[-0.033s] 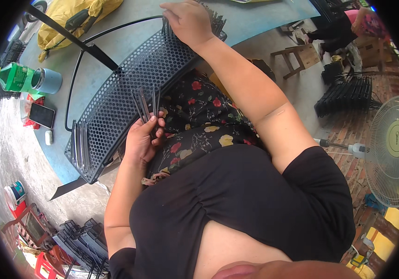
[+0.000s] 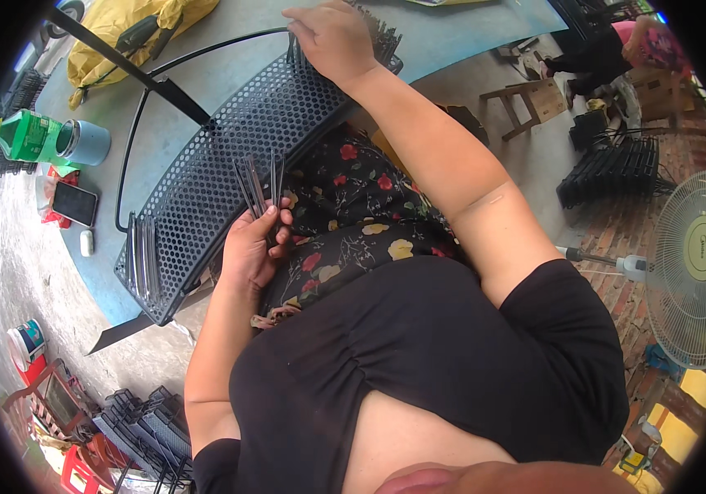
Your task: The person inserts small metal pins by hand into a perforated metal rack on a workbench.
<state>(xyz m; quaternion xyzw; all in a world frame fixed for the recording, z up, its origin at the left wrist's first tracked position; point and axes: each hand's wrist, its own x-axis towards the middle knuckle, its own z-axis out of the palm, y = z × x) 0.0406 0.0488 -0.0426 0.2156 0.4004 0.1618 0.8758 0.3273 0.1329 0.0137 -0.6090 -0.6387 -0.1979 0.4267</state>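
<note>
My left hand (image 2: 256, 243) is closed round several thin, dark, shiny strips (image 2: 256, 183), which fan upward between thumb and fingers over the near edge of a black perforated metal rack (image 2: 225, 160). The rack is long, with round holes and a curved look in this view. At its far right end, my right hand (image 2: 335, 39) lies over a pile of similar thin strips (image 2: 382, 37). Two of its digits show spread apart on the left side; the rest are partly hidden. Another row of strips (image 2: 144, 257) rests on the rack's left end.
The rack stands on a blue-topped table (image 2: 106, 284), with a black bar (image 2: 135, 66) rising from it. Left are a green bottle (image 2: 28, 136), a blue cup (image 2: 88, 142), a phone (image 2: 74, 204) and a white case (image 2: 86, 242). A fan (image 2: 694, 255) and wooden stool (image 2: 530, 105) stand right.
</note>
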